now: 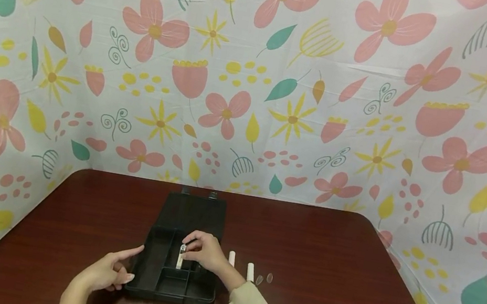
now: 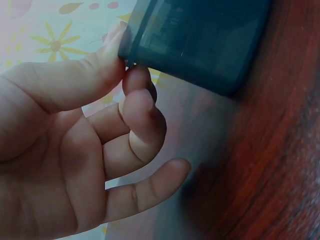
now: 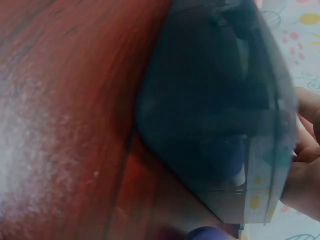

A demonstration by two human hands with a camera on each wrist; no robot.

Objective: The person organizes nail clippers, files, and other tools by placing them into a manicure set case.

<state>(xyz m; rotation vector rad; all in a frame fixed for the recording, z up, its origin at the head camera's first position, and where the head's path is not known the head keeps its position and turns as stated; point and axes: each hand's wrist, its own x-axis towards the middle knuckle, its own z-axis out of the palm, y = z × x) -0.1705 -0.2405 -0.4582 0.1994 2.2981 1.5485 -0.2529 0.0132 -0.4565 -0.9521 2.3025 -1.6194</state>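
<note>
A black divided box (image 1: 172, 297) lies on the table with its lid (image 1: 193, 213) folded back. Over its inner compartments, my right hand (image 1: 207, 252) pinches a slim white stick with a silver top (image 1: 180, 258) between thumb and fingers. The stick stands roughly upright in the head view; whether it touches the box floor I cannot tell. In the right wrist view the box wall (image 3: 200, 100) hides most of that hand. At the box's left side, my left hand (image 1: 105, 271) touches the wall with a straight index finger and the thumb; its other fingers bend loosely below.
Two white cylinders (image 1: 250, 271) stand or lie right of the box, partly behind the right forearm. Beside them are two small clear oval pieces (image 1: 270, 278). A flowered cloth (image 1: 276, 125) hangs behind the dark red wooden table (image 1: 325, 271).
</note>
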